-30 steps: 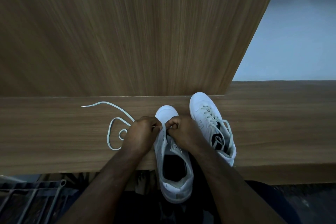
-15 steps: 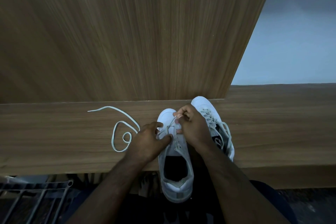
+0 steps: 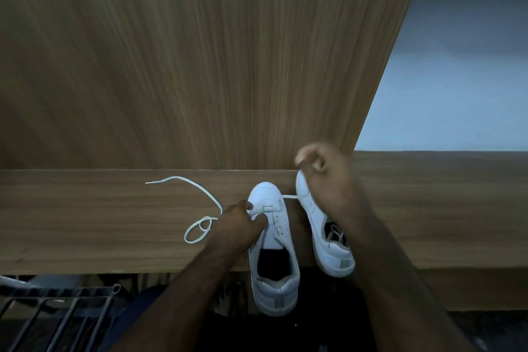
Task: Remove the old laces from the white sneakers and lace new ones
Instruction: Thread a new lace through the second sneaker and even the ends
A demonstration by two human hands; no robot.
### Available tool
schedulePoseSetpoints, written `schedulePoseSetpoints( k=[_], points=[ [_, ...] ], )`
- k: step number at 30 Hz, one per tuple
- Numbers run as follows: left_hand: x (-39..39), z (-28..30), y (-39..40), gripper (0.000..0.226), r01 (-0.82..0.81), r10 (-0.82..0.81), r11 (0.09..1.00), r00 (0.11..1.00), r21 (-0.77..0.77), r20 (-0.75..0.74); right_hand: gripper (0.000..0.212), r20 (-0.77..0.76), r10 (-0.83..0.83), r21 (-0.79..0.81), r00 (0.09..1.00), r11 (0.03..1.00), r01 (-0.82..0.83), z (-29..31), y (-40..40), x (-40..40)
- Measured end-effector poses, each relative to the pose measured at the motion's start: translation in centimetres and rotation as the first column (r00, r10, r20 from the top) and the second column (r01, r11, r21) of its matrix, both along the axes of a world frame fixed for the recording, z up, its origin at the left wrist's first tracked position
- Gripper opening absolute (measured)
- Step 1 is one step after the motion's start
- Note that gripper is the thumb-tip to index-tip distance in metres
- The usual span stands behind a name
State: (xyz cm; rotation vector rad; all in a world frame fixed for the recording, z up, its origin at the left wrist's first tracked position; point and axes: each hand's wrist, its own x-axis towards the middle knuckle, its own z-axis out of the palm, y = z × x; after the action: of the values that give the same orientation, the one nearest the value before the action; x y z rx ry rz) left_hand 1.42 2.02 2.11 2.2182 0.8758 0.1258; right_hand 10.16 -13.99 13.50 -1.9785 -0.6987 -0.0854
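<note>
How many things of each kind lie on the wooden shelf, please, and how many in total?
White sneakers: 2, one under the left hand at, one beside it at.
White laces: 1 in view, running from its loose end through the first sneaker toward the right hand.
Total: 3

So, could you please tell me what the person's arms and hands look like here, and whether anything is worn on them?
Both forearms are bare with no sleeves in view. The left hand and right hand wear no gloves; no watch, ring or bracelet shows, though the right hand is blurred.
</note>
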Motion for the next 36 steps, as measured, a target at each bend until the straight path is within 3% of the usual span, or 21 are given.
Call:
schedulePoseSetpoints(
  k=[2, 5, 8, 11, 14, 18, 22, 25, 28, 32, 36],
  points=[
    [0.0, 0.1, -0.1, 0.048, 0.004, -0.004, 1.000, 1.000, 0.005, 0.013, 0.013, -0.008, 0.055, -0.365, 0.998, 0.929, -0.054, -4.2, 1.4, 0.9],
    [0.0, 0.2, -0.3, 0.043, 0.016, -0.017, 1.000, 0.999, 0.017, 0.042, 0.021, -0.009, 0.150, -0.622, 0.989, 0.773, -0.123, -9.3, 3.6, 1.3],
    [-0.1, 0.1, -0.4, 0.043, 0.027, -0.029, 0.999, 0.997, 0.026, 0.073, 0.019, -0.039, 0.118, -0.681, 0.992, 0.723, -0.113, -10.9, 4.5, 1.2],
    [0.0, 0.0, -0.3, 0.041, 0.025, -0.026, 1.000, 0.997, 0.008, 0.075, 0.028, -0.065, 0.040, -0.655, 0.997, 0.752, -0.073, -10.7, 4.9, 1.2],
    [0.1, -0.2, -0.3, 0.038, 0.010, -0.010, 1.000, 0.997, -0.007, 0.082, 0.022, -0.107, 0.015, -0.634, 0.994, 0.769, -0.079, -9.7, 5.2, 1.0],
    [0.0, -0.4, -0.2, 0.038, -0.024, 0.026, 1.000, 0.997, -0.019, 0.076, 0.018, -0.183, 0.002, -0.458, 0.983, 0.885, -0.087, -5.5, 4.7, 0.4],
    [0.1, -0.5, -0.1, 0.042, -0.056, 0.056, 0.998, 0.997, -0.005, 0.059, 0.020, -0.342, 0.009, -0.055, 0.940, 0.998, -0.029, 0.4, 3.4, -0.5],
    [0.1, -0.7, 0.1, 0.039, -0.013, 0.013, 1.000, 0.998, -0.004, 0.054, 0.017, -0.253, 0.010, 0.215, 0.968, 0.976, 0.046, 4.0, 2.4, -0.6],
    [0.1, -0.9, 0.2, 0.026, 0.002, -0.002, 1.000, 0.998, -0.005, 0.061, 0.016, -0.145, 0.033, 0.467, 0.989, 0.883, 0.039, 6.1, 1.6, -0.7],
    [0.1, -0.9, 0.4, 0.022, 0.007, -0.008, 1.000, 0.997, 0.012, 0.075, 0.014, -0.109, 0.002, 0.563, 0.994, 0.825, 0.060, 6.7, 1.2, -1.0],
    [-0.4, -0.3, 1.7, 0.040, 0.014, -0.016, 1.000, 0.997, 0.022, 0.081, 0.012, -0.095, -0.040, 0.575, 0.995, 0.814, 0.087, 6.4, 0.9, -0.7]
  ],
)
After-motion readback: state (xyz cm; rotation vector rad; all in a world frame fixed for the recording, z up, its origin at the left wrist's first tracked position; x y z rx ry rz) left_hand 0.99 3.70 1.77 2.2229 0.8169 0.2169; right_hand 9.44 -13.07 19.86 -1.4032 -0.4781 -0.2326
